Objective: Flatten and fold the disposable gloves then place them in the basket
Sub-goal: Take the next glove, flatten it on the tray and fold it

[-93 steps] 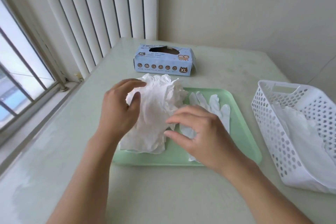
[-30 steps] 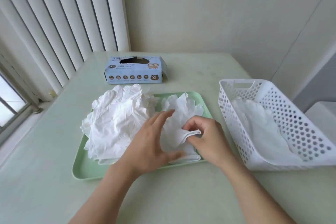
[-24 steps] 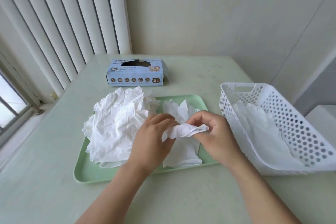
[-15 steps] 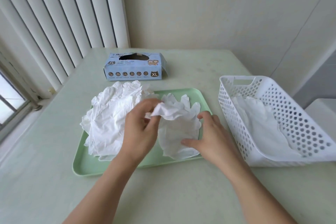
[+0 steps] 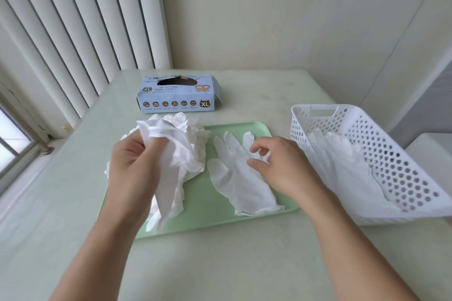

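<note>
Right under the loosely curled right hand (image 5: pixel 281 166) lies the flat glove (image 5: pixel 239 183), cuff near, fingers far; left hand (image 5: pixel 137 168) grips a crumpled glove (image 5: pixel 178 151).

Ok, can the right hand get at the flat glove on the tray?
Probably yes: the right hand hovers over the flat glove, fingers loose, holding nothing, nothing between them.

Hidden and cut-off parts

The left hand (image 5: pixel 133 173) and its held glove (image 5: pixel 171 154) cover much of the pile (image 5: pixel 193 144) and the tray's (image 5: pixel 208 205) left side; the basket (image 5: pixel 381 154) runs off the right edge; the box's (image 5: pixel 178 98) small print is unreadable.
</note>
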A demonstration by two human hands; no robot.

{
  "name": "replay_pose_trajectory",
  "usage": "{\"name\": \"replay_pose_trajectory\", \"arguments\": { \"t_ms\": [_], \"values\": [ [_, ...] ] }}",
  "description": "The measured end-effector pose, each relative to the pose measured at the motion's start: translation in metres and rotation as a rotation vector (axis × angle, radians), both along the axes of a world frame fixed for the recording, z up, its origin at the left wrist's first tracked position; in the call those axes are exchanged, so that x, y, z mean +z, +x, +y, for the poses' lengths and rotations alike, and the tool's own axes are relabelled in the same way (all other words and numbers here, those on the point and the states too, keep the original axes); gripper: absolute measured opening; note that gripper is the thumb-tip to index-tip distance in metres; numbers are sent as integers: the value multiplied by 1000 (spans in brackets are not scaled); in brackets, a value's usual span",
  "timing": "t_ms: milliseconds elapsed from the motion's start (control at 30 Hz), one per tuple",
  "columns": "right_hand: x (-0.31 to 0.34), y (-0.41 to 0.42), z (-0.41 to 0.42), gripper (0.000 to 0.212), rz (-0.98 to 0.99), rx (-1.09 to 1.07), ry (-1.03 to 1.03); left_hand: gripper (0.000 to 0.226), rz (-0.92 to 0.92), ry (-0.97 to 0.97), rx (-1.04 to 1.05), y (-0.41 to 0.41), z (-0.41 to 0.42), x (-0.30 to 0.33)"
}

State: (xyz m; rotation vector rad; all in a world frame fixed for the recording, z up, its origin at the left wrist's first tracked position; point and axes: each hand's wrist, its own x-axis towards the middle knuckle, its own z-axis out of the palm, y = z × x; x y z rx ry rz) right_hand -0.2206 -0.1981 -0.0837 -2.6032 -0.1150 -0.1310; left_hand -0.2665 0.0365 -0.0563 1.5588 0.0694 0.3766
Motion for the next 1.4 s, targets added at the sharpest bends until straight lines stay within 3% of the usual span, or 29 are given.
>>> {"name": "replay_pose_trajectory", "arguments": {
  "t_ms": [67,167,267,367,467,567,633,733,800,967,1067,1167,1300,1400],
  "values": [
    [-8,19,7,32,78,94,-32,21,16,23,-18,-1,-6,-1],
    [-25,33,13,61,212,248,-242,24,8,-9,-59,0,-5,-6],
    [-30,31,14,77,266,280,-254,55,-33,9,-53,1,-2,-8],
    [-26,21,13,80,170,258,-119,61,-41,66,-41,2,-4,-10],
    [-6,4,3,77,-41,259,200,59,-55,118,-73,1,-12,-3],
    [33,-14,-3,102,146,486,432,48,-68,161,-28,5,-33,13],
    [49,-15,3,92,55,485,461,52,-94,199,-33,8,-49,27],
    [64,-10,8,29,-156,303,658,66,-147,302,-44,16,-60,42],
    [70,-10,-2,13,-116,312,774,71,-158,370,-43,19,-58,47],
    [79,-14,-14,30,43,386,917,57,-152,472,-201,27,-49,47],
    [80,-12,-17,24,74,348,1006,37,-128,437,-289,28,-47,45],
    [82,-7,-20,22,96,316,964,25,-83,424,-364,30,-44,48],
    [86,26,-18,17,33,227,827,50,-112,617,-289,65,-45,52],
    [102,50,-13,26,-119,184,754,52,-177,621,-213,93,-50,67]
  ]
}}
